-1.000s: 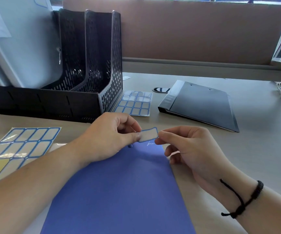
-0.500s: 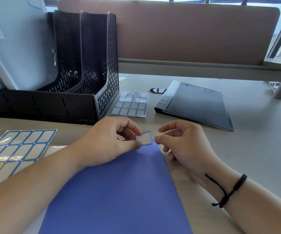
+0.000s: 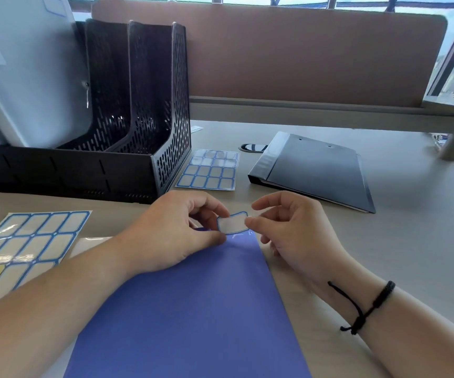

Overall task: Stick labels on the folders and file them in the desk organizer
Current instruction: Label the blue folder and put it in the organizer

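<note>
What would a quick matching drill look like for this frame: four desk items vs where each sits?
Items:
1. blue folder
2. black binder
3. loose label
4. desk organizer

Places:
a. pinched between left hand and right hand
b. back left, holding a pale folder
c. flat on the desk under the forearms
d. closed, flat, right of the small label sheet

Pairs: 1-c, 2-d, 3-a, 4-b
</note>
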`<state>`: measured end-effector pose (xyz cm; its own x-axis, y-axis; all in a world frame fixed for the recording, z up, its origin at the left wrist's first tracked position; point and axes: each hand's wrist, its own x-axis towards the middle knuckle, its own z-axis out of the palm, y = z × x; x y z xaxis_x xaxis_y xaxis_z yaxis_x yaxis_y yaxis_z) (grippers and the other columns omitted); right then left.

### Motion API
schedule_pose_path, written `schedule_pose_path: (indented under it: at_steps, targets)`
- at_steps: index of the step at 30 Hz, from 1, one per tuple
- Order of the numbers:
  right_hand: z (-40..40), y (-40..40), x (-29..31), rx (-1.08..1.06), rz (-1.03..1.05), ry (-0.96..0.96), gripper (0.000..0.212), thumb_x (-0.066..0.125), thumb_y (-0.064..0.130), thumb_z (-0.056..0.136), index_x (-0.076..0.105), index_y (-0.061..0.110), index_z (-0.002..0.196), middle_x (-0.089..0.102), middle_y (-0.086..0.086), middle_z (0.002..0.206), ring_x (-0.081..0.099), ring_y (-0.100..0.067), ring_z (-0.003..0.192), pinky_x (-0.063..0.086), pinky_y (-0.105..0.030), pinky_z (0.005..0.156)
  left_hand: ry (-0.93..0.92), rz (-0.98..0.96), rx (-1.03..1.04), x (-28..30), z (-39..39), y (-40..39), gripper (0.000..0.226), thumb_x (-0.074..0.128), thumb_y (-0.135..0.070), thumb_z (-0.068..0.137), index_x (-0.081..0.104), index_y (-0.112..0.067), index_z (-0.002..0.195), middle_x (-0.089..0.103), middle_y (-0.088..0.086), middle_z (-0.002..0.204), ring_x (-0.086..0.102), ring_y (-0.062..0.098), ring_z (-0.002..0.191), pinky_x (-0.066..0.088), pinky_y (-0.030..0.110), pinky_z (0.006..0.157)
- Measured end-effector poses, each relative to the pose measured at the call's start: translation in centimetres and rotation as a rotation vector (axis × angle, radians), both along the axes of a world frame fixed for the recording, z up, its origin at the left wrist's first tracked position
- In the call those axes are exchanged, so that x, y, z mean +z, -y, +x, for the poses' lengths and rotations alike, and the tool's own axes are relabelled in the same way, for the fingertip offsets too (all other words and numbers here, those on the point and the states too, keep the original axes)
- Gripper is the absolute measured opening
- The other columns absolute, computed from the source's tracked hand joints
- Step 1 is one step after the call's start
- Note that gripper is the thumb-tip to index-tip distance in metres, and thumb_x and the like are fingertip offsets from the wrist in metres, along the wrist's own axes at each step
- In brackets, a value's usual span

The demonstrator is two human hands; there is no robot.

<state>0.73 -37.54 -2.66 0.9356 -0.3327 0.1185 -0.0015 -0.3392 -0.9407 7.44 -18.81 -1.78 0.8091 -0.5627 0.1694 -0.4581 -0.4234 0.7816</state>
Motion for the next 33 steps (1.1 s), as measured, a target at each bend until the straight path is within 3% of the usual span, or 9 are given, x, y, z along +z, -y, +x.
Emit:
schedule_pose_path:
  at_steps: [6,11,16,21,25,28,33]
  targets:
    - [0.2,0.1,-0.3,-0.002,0.021,-0.012,0.019,0.08,0.022,0.082,0.068,0.021,0.096,0.066,0.009,0.059,0.053,-0.004,0.045,0.047,-0.029,0.052,0.022,0.004,0.004,-0.2,0.0,0.1,0.025,0.083,-0.019,0.078,0.071,-0.033,0.094,0.071,-0.014,0.082,0.056,-0.001,0.058,0.05,0.013,0.063]
    - [0.4,0.3,-0.4,0.036,-0.013,-0.028,0.017,0.078,0.017,0.084,0.067,0.021,0.097,0.066,0.01,0.057,0.052,-0.008,0.047,0.045,-0.027,0.047,0.027,0.024,0.0,-0.3,0.2,0.0,0.024,0.083,-0.024,0.078,0.069,-0.034,0.095,0.07,-0.016,0.082,0.058,0.003,0.064,0.054,0.023,0.07]
    - [0.4,0.2,-0.6,0.03,-0.001,-0.031,0.023,0.078,0.013,0.084,0.064,0.023,0.099,0.067,0.009,0.058,0.052,-0.012,0.047,0.042,-0.022,0.041,0.11,0.108,-0.003,-0.2,0.0,-0.1,0.023,0.08,-0.028,0.079,0.066,-0.035,0.096,0.069,-0.022,0.088,0.059,0.0,0.071,0.05,0.018,0.072]
    - [0.8,0.5,-0.7,-0.009,0.021,-0.052,0.03,0.08,0.011,0.081,0.061,0.023,0.101,0.068,0.004,0.063,0.051,-0.01,0.043,0.045,-0.029,0.047,0.223,0.2,0.04,-0.1,0.1,-0.3,0.019,0.079,-0.036,0.077,0.068,-0.035,0.093,0.069,-0.019,0.086,0.061,-0.004,0.09,0.046,0.013,0.074]
    - [0.7,0.8,-0.4,-0.011,0.163,-0.08,0.033,0.08,0.008,0.08,0.061,0.02,0.104,0.065,0.001,0.065,0.048,-0.009,0.039,0.041,-0.024,0.043,0.209,0.188,0.044,0.0,0.2,-0.4,0.025,0.081,-0.036,0.076,0.066,-0.037,0.096,0.069,-0.019,0.089,0.062,-0.004,0.093,0.048,0.017,0.079]
    - [0.8,1.1,-0.3,0.008,0.249,-0.099,0.037,0.081,0.008,0.078,0.062,0.018,0.108,0.063,-0.005,0.064,0.048,-0.016,0.048,0.041,-0.026,0.046,0.195,0.188,0.037,0.0,0.2,-0.5,0.035,0.082,-0.037,0.073,0.063,-0.041,0.102,0.068,-0.021,0.095,0.061,-0.005,0.097,0.048,0.017,0.086]
    - [0.8,0.9,-0.2,0.027,0.197,-0.126,0.038,0.082,0.006,0.076,0.061,0.017,0.107,0.063,-0.001,0.062,0.048,-0.011,0.043,0.042,-0.022,0.043,0.218,0.226,0.019,0.1,0.2,-0.6,0.042,0.083,-0.043,0.07,0.06,-0.044,0.105,0.066,-0.024,0.1,0.059,-0.006,0.1,0.045,0.015,0.087]
